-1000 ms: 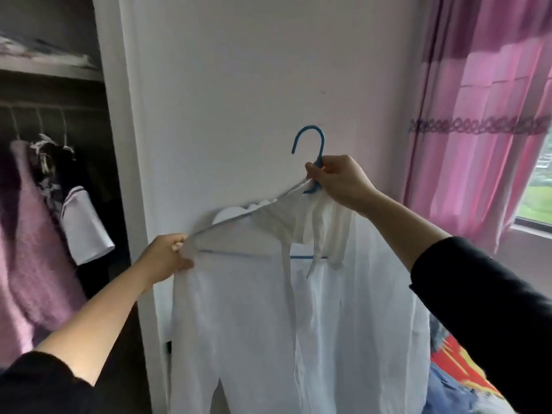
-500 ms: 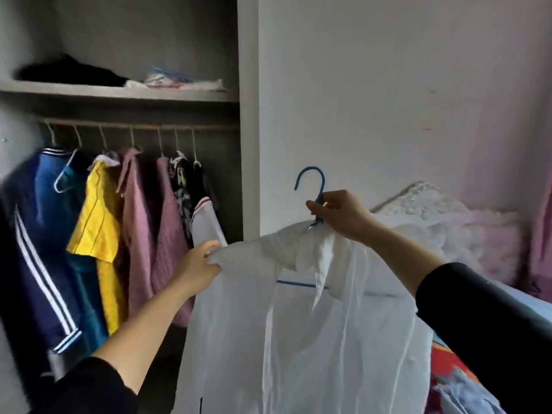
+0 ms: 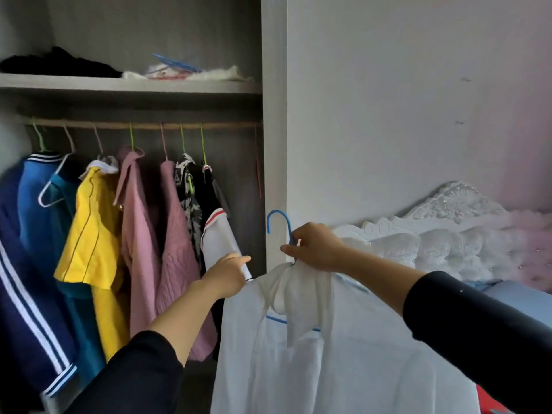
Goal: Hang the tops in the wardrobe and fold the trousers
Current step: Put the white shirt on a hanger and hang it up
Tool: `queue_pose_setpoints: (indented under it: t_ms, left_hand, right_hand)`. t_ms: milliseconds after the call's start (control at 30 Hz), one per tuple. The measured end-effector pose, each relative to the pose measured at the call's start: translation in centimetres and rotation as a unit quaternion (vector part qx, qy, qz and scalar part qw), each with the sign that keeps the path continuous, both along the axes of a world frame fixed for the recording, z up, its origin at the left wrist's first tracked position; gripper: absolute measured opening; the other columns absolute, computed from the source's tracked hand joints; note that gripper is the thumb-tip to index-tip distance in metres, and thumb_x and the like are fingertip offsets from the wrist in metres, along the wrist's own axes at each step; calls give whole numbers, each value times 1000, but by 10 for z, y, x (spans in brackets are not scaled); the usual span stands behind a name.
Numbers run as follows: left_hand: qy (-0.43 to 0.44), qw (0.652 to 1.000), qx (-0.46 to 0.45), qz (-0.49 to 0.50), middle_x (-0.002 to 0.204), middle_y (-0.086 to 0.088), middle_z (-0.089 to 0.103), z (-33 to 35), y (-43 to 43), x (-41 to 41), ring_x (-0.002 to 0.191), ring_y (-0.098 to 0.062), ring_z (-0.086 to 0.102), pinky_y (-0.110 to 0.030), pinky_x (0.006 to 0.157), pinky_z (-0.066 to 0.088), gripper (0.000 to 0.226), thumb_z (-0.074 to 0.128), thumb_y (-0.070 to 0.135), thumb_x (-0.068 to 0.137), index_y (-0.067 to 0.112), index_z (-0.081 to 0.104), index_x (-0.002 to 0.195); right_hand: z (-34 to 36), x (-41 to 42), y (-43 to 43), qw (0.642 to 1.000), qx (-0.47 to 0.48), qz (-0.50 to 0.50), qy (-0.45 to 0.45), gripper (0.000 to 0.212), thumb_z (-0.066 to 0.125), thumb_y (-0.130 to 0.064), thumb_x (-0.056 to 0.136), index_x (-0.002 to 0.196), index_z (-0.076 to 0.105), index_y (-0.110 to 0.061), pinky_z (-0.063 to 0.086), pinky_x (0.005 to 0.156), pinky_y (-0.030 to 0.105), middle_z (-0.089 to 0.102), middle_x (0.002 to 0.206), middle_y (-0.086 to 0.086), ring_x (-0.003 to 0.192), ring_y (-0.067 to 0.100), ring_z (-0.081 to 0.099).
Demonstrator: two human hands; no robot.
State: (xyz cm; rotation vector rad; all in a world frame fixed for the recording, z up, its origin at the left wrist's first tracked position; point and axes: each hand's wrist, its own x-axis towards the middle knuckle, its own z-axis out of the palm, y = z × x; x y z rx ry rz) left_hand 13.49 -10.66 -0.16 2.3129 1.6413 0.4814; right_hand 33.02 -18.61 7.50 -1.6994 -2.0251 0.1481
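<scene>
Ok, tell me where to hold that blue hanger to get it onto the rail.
Grip the blue hanger at its neck below the hook, from the right, as the right hand does. That leaves the open curve free above the white shirt to go over the rail.

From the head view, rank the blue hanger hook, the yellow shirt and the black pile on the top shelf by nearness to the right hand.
1. Blue hanger hook: just above the right hand, which grips its neck.
2. Yellow shirt: on the rail, far left.
3. Black pile: top shelf, upper left.
</scene>
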Motion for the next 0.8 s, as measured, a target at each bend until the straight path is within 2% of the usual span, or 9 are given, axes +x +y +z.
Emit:
queue_pose_setpoints:
  t_ms: [100,233,333,433,500,633,700,733,800]
  left_hand:
    - [79,994,79,-2,160,-6,7,3,38,-3,147,-19,2,-34,118,11,58,29,1,95,19,26,149]
    - [220,967,130,-13,160,-5,4,-8,71,-8,147,-20,-8,-45,117,-4,60,34,5,93,20,24,150]
    - [313,936,162,-16,159,-2,14,-13,96,-16,147,-20,-9,-52,112,-16,54,30,12,96,23,25,149]
    - [394,904,166,-21,154,-6,28,-13,121,-31,147,-24,-6,-55,110,-17,48,26,21,100,22,30,147]
    - [413,890,193,-36,152,-9,31,-10,136,-44,147,-26,-1,-56,111,-15,46,25,23,100,20,37,144]
    - [467,845,255,-60,147,-14,40,7,165,-71,146,-32,7,-56,112,-12,45,26,26,101,20,40,143]
    - [450,842,287,-75,135,-13,52,18,178,-82,140,-32,24,-53,114,-5,41,31,26,100,19,46,137]
    - [412,848,318,-100,120,-11,62,23,182,-87,130,-31,38,-49,115,3,35,41,26,96,18,56,127]
    - [352,828,410,-151,75,-5,67,32,189,-97,93,-26,60,-43,101,25,15,72,23,71,16,71,84]
  right_hand:
    - [-4,-12,33,999,-39,2,-25,25,58,-36,93,80,57,-15,37,69,28,51,75,0,75,20,48]
    - [-15,-28,67,993,-97,7,-72,33,57,-33,94,88,65,-1,41,68,28,55,80,7,72,20,50]
    - [-28,-38,91,989,-124,-1,-77,34,57,-31,94,97,67,1,43,68,25,55,80,6,67,15,50]
    - [-34,-52,112,992,-117,-32,-33,24,57,-27,95,83,60,-6,38,60,15,51,72,-1,60,8,46]
    - [-30,-66,128,994,-98,-57,-1,28,56,-24,95,71,50,-11,35,56,16,46,68,-3,61,8,46]
    - [-13,-106,166,995,-41,-90,19,18,57,-24,94,90,57,-6,51,74,33,57,84,7,85,26,60]
    - [-4,-121,188,993,-19,-116,32,19,57,-22,94,100,59,-4,54,82,40,61,95,12,93,30,63]
    - [2,-127,198,991,-7,-128,39,19,57,-22,94,102,59,-4,54,82,40,62,98,13,94,31,63]
    - [15,-136,218,987,21,-150,52,20,57,-21,95,104,58,-4,53,77,37,62,100,14,93,30,62]
